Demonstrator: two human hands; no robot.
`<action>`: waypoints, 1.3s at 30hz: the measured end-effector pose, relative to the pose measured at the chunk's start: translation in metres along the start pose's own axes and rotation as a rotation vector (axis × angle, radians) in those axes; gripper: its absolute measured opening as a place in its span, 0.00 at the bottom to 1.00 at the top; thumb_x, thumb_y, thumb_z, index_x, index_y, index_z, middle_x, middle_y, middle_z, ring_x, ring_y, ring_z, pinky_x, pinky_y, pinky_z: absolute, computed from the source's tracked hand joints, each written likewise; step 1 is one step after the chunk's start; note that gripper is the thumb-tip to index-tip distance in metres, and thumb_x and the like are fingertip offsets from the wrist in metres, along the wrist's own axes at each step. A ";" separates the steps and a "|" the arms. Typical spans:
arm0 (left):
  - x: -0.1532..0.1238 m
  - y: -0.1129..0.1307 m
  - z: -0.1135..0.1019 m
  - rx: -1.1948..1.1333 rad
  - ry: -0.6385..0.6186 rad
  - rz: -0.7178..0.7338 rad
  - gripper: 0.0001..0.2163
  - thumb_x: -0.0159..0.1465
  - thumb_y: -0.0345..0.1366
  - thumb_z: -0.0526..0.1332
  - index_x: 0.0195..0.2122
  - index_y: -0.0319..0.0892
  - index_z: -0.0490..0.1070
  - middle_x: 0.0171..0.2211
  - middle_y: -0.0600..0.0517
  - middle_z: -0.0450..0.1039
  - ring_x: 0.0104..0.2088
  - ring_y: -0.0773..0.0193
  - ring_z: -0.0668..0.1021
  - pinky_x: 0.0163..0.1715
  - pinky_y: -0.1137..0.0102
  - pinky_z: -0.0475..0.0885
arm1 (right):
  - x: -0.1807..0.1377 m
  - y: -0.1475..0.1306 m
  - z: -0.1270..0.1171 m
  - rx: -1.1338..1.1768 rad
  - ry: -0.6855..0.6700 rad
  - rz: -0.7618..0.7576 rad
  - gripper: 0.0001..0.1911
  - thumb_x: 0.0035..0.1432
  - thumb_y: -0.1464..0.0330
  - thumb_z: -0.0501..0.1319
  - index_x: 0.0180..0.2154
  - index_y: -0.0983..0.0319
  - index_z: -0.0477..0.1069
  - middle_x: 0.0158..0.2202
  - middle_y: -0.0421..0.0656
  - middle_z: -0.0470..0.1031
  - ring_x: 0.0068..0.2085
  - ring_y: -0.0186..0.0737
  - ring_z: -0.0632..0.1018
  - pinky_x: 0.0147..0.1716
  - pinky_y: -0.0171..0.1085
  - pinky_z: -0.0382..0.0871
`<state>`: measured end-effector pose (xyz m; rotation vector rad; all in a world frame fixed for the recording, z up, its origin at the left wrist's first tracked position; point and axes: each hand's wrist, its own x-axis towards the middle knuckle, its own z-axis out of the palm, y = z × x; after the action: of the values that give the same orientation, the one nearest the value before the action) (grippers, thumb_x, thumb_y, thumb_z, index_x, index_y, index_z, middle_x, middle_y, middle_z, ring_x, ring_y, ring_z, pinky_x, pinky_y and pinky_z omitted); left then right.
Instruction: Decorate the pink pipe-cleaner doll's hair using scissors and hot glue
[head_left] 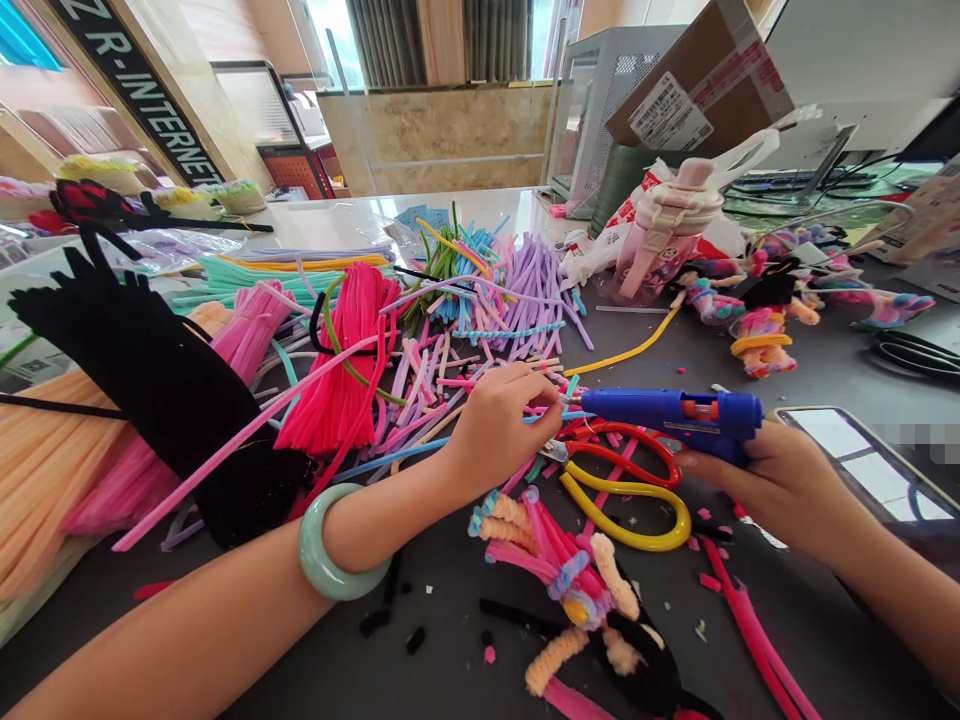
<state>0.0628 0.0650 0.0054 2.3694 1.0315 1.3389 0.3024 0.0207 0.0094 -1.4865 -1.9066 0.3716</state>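
My right hand (787, 490) grips a blue glue gun (645, 408) by its handle, with the nozzle pointing left. At the nozzle tip, the fingers of my left hand (502, 425) are pinched together; whatever they hold is too small or hidden to make out. A green bangle (311, 545) circles my left wrist. Just under the gun lie scissors with red and yellow handles (626, 510). Nearer to me rests a doll made of fuzzy pipe cleaners (574, 575), with pink, peach, blue and black parts.
Bundles of black (150, 380), hot pink (341, 360) and peach pipe cleaners (52, 480) cover the left side. Cut purple stems (536, 290) are heaped behind my hands. A pink bottle (660, 240), finished dolls (765, 300) and a phone (847, 440) lie rightward. Scraps dot the dark table.
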 end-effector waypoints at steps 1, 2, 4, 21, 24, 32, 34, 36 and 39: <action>0.000 0.000 0.000 0.001 0.000 0.000 0.06 0.57 0.26 0.59 0.24 0.39 0.69 0.26 0.52 0.73 0.31 0.64 0.76 0.36 0.69 0.70 | 0.000 0.000 0.000 -0.003 0.003 0.000 0.17 0.45 0.53 0.60 0.19 0.60 0.69 0.13 0.35 0.61 0.16 0.34 0.60 0.14 0.33 0.54; 0.000 0.000 0.000 0.003 -0.002 -0.002 0.06 0.57 0.26 0.59 0.24 0.39 0.69 0.26 0.52 0.73 0.31 0.64 0.76 0.36 0.69 0.70 | 0.000 0.000 0.000 -0.006 0.004 0.001 0.17 0.45 0.53 0.60 0.18 0.60 0.68 0.13 0.35 0.61 0.16 0.34 0.59 0.14 0.33 0.54; 0.000 0.000 0.000 0.006 -0.007 -0.009 0.06 0.57 0.26 0.59 0.24 0.39 0.69 0.26 0.52 0.73 0.31 0.64 0.76 0.36 0.69 0.71 | 0.000 0.000 0.000 -0.007 0.008 0.006 0.18 0.45 0.53 0.60 0.18 0.60 0.69 0.12 0.35 0.60 0.16 0.34 0.59 0.14 0.33 0.54; 0.000 0.000 0.000 0.008 -0.013 -0.035 0.06 0.57 0.26 0.59 0.24 0.40 0.70 0.26 0.52 0.73 0.30 0.64 0.76 0.35 0.69 0.71 | 0.000 -0.002 0.000 -0.002 -0.004 0.028 0.17 0.45 0.52 0.60 0.22 0.60 0.71 0.12 0.34 0.62 0.16 0.35 0.60 0.15 0.34 0.54; 0.000 0.000 0.000 0.005 -0.008 -0.026 0.06 0.57 0.26 0.59 0.24 0.39 0.70 0.26 0.52 0.73 0.31 0.64 0.76 0.35 0.69 0.70 | 0.000 -0.001 -0.001 -0.004 -0.020 0.041 0.17 0.45 0.53 0.60 0.24 0.60 0.72 0.12 0.34 0.61 0.16 0.35 0.60 0.15 0.34 0.54; 0.000 0.000 0.001 0.002 -0.004 -0.012 0.05 0.56 0.25 0.60 0.24 0.39 0.70 0.26 0.52 0.73 0.31 0.64 0.75 0.35 0.69 0.70 | 0.001 -0.002 0.000 -0.054 -0.021 0.084 0.21 0.46 0.53 0.59 0.13 0.57 0.60 0.11 0.34 0.54 0.16 0.33 0.56 0.15 0.34 0.50; 0.000 0.000 0.001 0.000 -0.008 -0.017 0.05 0.55 0.25 0.60 0.24 0.39 0.70 0.26 0.52 0.73 0.31 0.64 0.75 0.35 0.69 0.70 | 0.002 -0.004 0.000 -0.058 -0.023 0.096 0.23 0.46 0.52 0.58 0.11 0.56 0.56 0.11 0.34 0.50 0.15 0.33 0.53 0.15 0.34 0.47; 0.000 0.001 0.001 0.002 -0.013 -0.027 0.05 0.55 0.25 0.60 0.24 0.39 0.70 0.26 0.52 0.73 0.30 0.64 0.75 0.35 0.69 0.70 | 0.002 -0.006 0.000 -0.057 -0.022 0.098 0.24 0.46 0.52 0.57 0.10 0.56 0.54 0.11 0.33 0.48 0.15 0.33 0.53 0.14 0.34 0.46; 0.000 0.001 0.001 0.003 -0.014 -0.029 0.05 0.55 0.25 0.60 0.24 0.39 0.69 0.26 0.52 0.73 0.30 0.64 0.75 0.35 0.69 0.70 | 0.003 -0.008 -0.001 -0.057 -0.021 0.096 0.24 0.46 0.51 0.57 0.10 0.56 0.53 0.12 0.33 0.47 0.15 0.32 0.52 0.14 0.34 0.45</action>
<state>0.0643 0.0644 0.0050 2.3539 1.0601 1.3094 0.2969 0.0206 0.0155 -1.6220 -1.8804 0.3806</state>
